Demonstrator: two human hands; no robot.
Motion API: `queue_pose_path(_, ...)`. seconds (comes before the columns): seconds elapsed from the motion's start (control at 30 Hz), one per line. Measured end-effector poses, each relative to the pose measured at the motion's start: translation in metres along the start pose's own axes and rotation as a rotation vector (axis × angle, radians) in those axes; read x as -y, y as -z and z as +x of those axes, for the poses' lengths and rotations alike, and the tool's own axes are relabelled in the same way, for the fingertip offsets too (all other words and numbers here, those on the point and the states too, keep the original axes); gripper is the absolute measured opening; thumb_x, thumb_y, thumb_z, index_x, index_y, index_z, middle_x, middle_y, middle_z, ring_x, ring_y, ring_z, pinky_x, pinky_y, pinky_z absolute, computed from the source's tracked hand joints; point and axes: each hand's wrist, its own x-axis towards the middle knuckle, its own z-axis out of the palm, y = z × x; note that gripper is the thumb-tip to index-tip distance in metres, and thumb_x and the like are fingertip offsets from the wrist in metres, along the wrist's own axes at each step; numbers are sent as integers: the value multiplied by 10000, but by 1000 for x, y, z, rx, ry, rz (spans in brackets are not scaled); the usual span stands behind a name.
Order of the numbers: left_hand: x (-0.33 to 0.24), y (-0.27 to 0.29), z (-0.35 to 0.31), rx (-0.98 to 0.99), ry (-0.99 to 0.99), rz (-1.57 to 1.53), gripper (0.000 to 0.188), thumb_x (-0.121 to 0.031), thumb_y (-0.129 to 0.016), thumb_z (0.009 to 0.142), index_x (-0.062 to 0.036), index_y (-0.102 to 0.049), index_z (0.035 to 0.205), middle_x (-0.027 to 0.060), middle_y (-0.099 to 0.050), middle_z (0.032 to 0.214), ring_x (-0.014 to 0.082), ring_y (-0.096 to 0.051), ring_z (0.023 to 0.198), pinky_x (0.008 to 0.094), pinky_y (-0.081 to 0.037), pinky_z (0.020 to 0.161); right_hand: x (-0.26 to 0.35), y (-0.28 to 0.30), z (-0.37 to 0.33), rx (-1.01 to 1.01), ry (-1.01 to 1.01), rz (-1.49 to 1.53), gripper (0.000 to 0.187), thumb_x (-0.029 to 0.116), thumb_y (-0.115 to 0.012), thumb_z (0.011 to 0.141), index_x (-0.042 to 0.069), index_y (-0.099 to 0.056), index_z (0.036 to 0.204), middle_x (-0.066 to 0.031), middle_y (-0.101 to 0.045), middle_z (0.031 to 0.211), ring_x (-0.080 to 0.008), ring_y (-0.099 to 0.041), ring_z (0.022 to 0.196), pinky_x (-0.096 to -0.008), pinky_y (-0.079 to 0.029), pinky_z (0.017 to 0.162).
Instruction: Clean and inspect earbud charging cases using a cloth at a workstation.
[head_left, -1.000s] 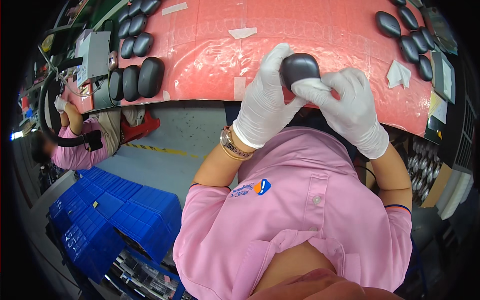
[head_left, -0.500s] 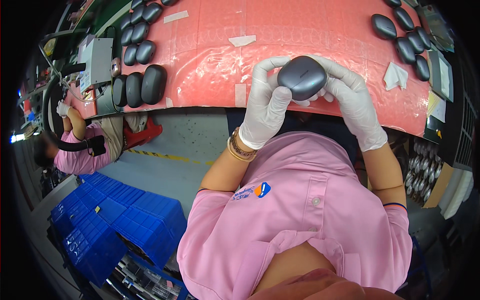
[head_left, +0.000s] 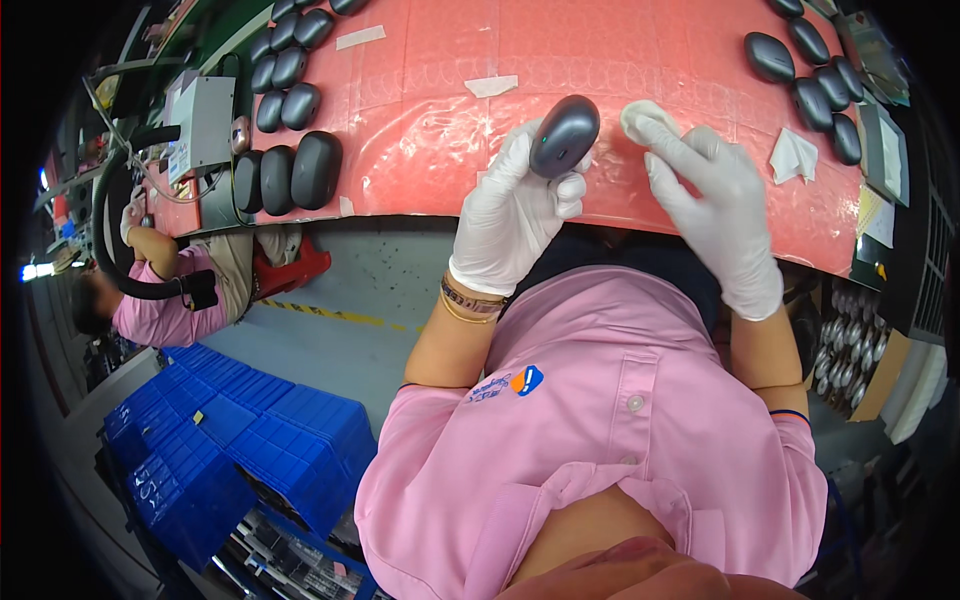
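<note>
My left hand (head_left: 515, 215), in a white glove, grips a dark grey-blue earbud charging case (head_left: 565, 137) above the front of the table. The case is tilted on its side, and a small green light shows on its edge. To the right, my gloved right hand (head_left: 712, 205) is raised apart from the case. Its fingers point up and left, with a small off-white wiping cloth (head_left: 640, 118) bunched at the fingertips. The thumb sits below, apart from the cloth.
Pink wrap covers the table (head_left: 420, 110). Several dark cases (head_left: 278, 180) stand at the left, and more cases (head_left: 812, 100) at the right beside a white tissue (head_left: 793, 155). Blue bins (head_left: 260, 420) stand behind left. A co-worker (head_left: 165, 290) sits at far left.
My right hand has let go of the case and moved right, bringing the cloth into view. The left hand has shifted slightly left and turned the case on its side.
</note>
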Motion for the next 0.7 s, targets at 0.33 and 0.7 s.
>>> queue_pose_path(0.33,5,-15,2,-5,-39,179,398,-306,-468,974,-48,-434,1275,52,-534,1043,119,-497,784,245,-438,679,14,-4,11,172,-263,832,525,-11,-635,785,49,-523,1294,-63,-536,1264,-178,-500,1159,-323,-352,1034)
queue_pose_path(0.7,5,-22,2,-83,-21,361,392,-266,-453,981,-97,-363,1323,72,-530,1017,153,-510,789,271,-440,669,4,-7,8,155,-363,1106,419,-10,-624,789,45,-567,1200,-60,-581,1095,-160,-560,1037,-304,-426,935)
